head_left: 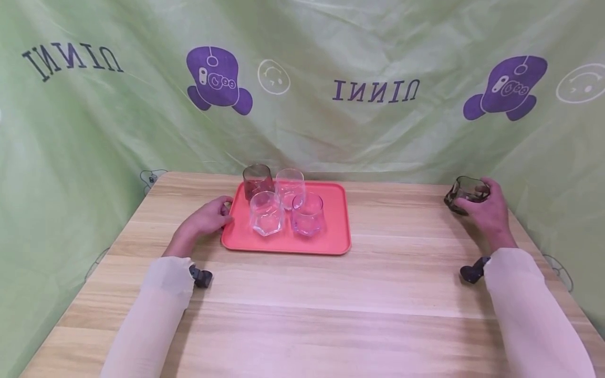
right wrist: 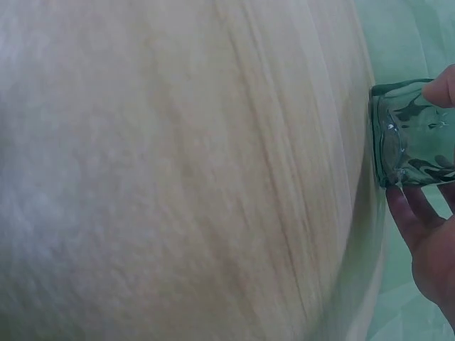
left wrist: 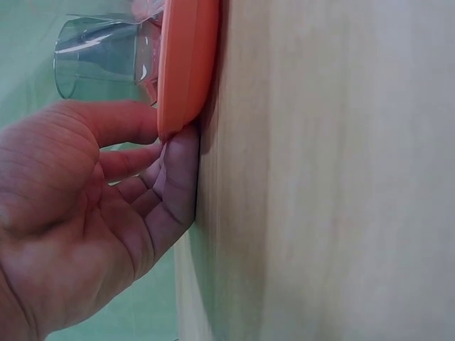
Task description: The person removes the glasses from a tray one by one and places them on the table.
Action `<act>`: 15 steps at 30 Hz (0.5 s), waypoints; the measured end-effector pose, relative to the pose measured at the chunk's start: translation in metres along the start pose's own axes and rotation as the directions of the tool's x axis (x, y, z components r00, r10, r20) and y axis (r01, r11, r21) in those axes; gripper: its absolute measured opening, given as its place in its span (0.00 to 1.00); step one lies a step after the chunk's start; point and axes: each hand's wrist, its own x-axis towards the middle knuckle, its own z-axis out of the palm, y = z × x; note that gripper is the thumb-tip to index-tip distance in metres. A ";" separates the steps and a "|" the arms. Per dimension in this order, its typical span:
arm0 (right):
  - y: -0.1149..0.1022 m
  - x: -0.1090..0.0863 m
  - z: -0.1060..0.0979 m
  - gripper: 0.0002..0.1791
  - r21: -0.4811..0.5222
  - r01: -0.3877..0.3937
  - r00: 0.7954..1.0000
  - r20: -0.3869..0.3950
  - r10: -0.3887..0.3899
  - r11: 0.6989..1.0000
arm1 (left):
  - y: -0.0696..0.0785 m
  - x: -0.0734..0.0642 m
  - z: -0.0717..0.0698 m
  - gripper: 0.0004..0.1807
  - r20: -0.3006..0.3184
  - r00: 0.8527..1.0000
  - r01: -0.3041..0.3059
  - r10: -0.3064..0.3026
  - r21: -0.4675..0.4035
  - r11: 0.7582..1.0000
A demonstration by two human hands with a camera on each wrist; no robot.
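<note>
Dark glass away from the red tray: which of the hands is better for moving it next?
Probably the right hand: it grips that dark glass. The left hand is farther off, pinching the edge of the red tray.

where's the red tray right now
In the head view, the red tray lies left of centre toward the far edge of the table, its left rim gripped by the left hand, four glasses standing on it.

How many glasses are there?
5. On the tray: dark glass back left, clear glass back right, second clear glass front left, pink glass front right. The right hand holds a smoky glass.
</note>
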 end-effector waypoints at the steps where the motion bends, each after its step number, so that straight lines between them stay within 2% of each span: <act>1: 0.000 0.000 0.000 0.52 -0.001 0.002 1.000 0.001 -0.002 1.000 | 0.000 0.000 0.000 0.30 0.001 1.000 0.002 -0.002 -0.005 1.000; 7: -0.002 -0.001 -0.001 0.52 -0.011 0.006 1.000 0.007 -0.006 1.000 | 0.000 0.000 0.000 0.30 -0.002 1.000 0.001 -0.001 -0.003 1.000; 15: -0.005 -0.003 -0.004 0.54 0.026 -0.018 0.998 0.065 0.016 1.000 | 0.001 -0.001 0.000 0.28 -0.008 1.000 -0.004 0.004 0.008 1.000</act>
